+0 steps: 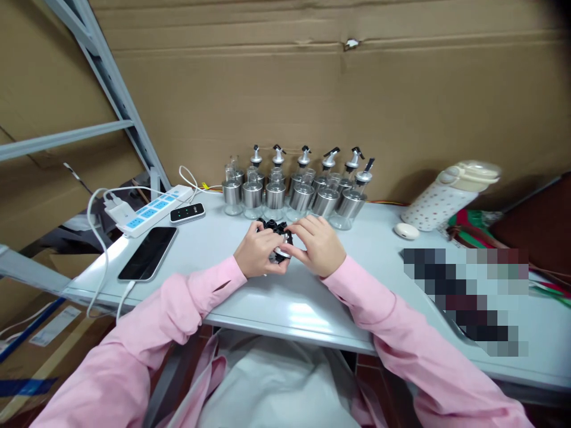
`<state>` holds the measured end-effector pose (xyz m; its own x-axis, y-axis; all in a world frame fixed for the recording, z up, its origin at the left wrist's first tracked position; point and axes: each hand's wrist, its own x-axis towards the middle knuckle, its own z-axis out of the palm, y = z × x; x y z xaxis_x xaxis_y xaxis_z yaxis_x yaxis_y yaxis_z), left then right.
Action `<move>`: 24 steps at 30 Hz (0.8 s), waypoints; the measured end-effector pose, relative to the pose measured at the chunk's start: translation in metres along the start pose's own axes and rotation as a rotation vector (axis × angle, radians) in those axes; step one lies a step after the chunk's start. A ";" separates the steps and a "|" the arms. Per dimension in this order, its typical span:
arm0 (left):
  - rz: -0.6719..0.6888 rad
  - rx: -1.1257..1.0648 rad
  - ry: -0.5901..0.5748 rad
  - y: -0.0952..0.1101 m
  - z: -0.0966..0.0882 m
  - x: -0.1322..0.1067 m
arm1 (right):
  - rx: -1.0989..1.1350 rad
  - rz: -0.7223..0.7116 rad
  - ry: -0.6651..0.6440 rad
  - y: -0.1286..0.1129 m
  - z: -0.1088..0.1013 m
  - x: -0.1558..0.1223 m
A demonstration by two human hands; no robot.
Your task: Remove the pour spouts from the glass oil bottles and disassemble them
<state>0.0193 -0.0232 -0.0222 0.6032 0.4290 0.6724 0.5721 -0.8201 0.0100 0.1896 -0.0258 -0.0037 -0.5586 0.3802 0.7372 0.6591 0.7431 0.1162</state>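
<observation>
Close to the table's middle, my left hand [262, 249] is closed around a silver-and-black pour spout [282, 254]. My right hand [322, 245] meets it from the other side, thumb and fingertips pinching the same part; the fingers hide much of it. Just behind the hands, several black pieces [271, 224] show, partly covered. Beyond them stand glass oil bottles with steel sleeves [275, 196] in rows. Several at the back wear pour spouts [304, 156], as does the front bottle at the right end [350, 207]. Other front bottles have bare glass necks.
A phone [148, 254], a small black-faced device [187, 213] and a power strip [158, 208] with white cables lie at left. On the right are a dotted flask [446, 196], a round white case [407, 231] and a blurred dark object [455, 294]. Cardboard [285, 89] walls the back.
</observation>
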 end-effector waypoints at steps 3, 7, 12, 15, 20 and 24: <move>0.051 -0.019 0.029 0.002 0.000 0.001 | -0.155 -0.095 0.003 0.001 0.000 0.001; 0.079 -0.041 0.047 0.005 0.001 0.001 | -0.226 -0.198 0.065 0.003 -0.002 0.002; 0.169 -0.043 0.110 0.006 0.001 0.000 | -0.148 -0.241 0.102 0.004 -0.003 0.004; 0.187 -0.065 0.132 0.007 0.001 0.000 | -0.120 -0.258 0.111 0.004 -0.003 0.003; 0.191 -0.109 0.157 0.010 -0.001 0.002 | -0.054 -0.270 0.113 0.003 -0.003 0.004; 0.251 -0.143 0.258 0.009 -0.002 0.002 | 0.017 -0.228 0.137 -0.002 -0.003 0.005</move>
<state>0.0244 -0.0301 -0.0191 0.5446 0.1141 0.8309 0.3307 -0.9397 -0.0877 0.1871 -0.0268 0.0020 -0.6177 0.1247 0.7765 0.5148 0.8105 0.2794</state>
